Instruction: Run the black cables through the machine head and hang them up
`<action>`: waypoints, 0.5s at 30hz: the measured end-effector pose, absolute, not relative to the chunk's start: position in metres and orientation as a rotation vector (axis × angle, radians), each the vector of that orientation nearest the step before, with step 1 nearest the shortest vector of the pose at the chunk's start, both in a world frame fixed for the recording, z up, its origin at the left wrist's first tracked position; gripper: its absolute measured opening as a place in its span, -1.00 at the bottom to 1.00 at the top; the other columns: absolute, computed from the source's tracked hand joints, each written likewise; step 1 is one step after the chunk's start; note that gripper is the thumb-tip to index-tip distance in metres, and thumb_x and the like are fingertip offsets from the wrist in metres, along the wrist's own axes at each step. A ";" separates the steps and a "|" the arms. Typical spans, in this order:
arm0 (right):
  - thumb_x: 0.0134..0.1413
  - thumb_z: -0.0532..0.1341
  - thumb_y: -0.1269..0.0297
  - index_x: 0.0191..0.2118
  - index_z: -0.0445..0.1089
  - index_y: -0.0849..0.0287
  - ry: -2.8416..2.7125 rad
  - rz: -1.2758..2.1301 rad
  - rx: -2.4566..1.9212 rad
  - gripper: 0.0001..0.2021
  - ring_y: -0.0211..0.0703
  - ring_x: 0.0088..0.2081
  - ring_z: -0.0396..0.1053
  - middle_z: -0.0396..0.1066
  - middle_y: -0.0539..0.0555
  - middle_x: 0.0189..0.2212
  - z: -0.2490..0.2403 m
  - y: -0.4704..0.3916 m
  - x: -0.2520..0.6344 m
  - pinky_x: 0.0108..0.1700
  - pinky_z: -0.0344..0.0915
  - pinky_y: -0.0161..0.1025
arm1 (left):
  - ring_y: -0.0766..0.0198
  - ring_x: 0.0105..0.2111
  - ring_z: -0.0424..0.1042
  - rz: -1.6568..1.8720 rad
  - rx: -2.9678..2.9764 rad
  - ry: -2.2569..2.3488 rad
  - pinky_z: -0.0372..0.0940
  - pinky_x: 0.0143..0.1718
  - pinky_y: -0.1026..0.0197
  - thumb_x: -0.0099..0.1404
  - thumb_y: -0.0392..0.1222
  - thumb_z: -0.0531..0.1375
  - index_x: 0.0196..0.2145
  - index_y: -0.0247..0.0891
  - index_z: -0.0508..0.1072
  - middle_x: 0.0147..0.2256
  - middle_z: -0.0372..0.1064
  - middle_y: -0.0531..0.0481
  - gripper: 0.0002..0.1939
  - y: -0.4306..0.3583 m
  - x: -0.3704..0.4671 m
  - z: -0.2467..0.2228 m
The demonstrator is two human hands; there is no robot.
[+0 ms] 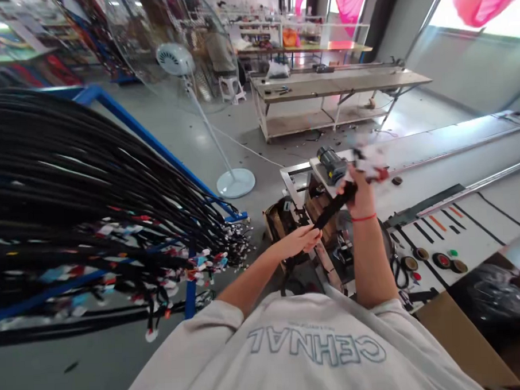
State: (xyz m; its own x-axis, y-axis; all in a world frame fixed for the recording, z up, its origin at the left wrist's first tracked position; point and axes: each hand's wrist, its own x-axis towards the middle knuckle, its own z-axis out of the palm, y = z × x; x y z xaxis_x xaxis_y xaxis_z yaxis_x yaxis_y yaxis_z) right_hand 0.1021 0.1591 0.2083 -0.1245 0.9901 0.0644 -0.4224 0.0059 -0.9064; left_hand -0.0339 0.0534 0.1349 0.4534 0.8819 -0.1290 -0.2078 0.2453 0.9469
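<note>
A black wire bundle (pixel 332 209) runs slantwise between my hands in front of my body. My left hand (pixel 300 241) is closed round its lower end. Higher up and to the right, my right hand (pixel 360 192), with a red string at the wrist, is wrapped round the bundle near its upper end. White and red connectors (pixel 370 160) stick out beyond my right hand, blurred by motion. A grey motor (pixel 331 162) sits just left of my right hand at the workbench's end.
At the left, a blue rack (pixel 127 123) carries many black harnesses (pixel 90 150). A white fan (pixel 236 183) stands ahead. On the right, a long workbench (pixel 439 147) holds tape rolls (pixel 442 260) and strips. An open cardboard box (pixel 460 336) is at the lower right.
</note>
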 end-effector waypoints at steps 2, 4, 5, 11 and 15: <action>-0.16 0.33 -0.03 -0.33 0.24 0.12 -0.877 1.451 -0.827 -0.61 -0.38 -0.65 0.17 0.19 -0.16 -0.64 0.202 0.153 0.115 -0.55 0.26 -0.35 | 0.49 -0.63 -0.01 0.761 1.128 0.823 -0.06 -0.62 0.36 0.16 0.28 0.13 -0.42 -0.27 0.23 -0.57 0.02 0.18 -0.51 0.047 -0.049 0.133; -0.20 0.36 0.01 -0.32 0.26 0.12 -0.852 1.462 -0.895 -0.61 -0.38 -0.64 0.18 0.24 -0.15 -0.60 0.186 0.136 0.124 -0.53 0.27 -0.35 | 0.46 -0.62 0.05 0.589 1.211 0.858 0.00 -0.61 0.35 0.16 0.29 0.13 -0.43 -0.26 0.26 -0.56 0.09 0.15 -0.51 0.040 -0.067 0.133; -0.21 0.38 0.03 -0.33 0.27 0.13 -0.867 1.489 -0.947 -0.61 -0.38 -0.64 0.18 0.26 -0.13 -0.60 0.175 0.123 0.128 -0.54 0.25 -0.36 | 0.44 -0.61 0.09 0.460 1.242 0.853 0.02 -0.61 0.34 0.15 0.29 0.13 -0.45 -0.26 0.28 -0.56 0.13 0.13 -0.51 0.036 -0.077 0.133; -0.12 0.32 0.01 -0.43 0.34 0.25 -0.627 1.974 -1.155 -0.64 -0.40 -0.70 0.06 0.13 -0.13 -0.74 0.088 0.043 0.141 -0.62 0.10 -0.41 | 0.46 -0.65 0.04 -0.043 0.884 0.620 -0.05 -0.68 0.34 0.15 0.19 0.21 -0.22 -0.23 0.43 -0.51 0.18 0.09 -0.56 -0.012 -0.116 0.113; 0.00 0.26 0.06 -0.43 0.29 0.22 -0.318 1.875 -1.038 -0.70 -0.48 -0.75 -0.14 0.00 -0.20 -0.74 0.061 0.054 0.144 -0.68 0.02 -0.46 | 0.57 -0.68 -0.19 0.117 0.596 0.624 -0.29 -0.72 0.42 0.15 0.09 0.24 -0.14 -0.31 0.41 -0.51 0.07 0.15 -0.55 -0.026 -0.107 0.083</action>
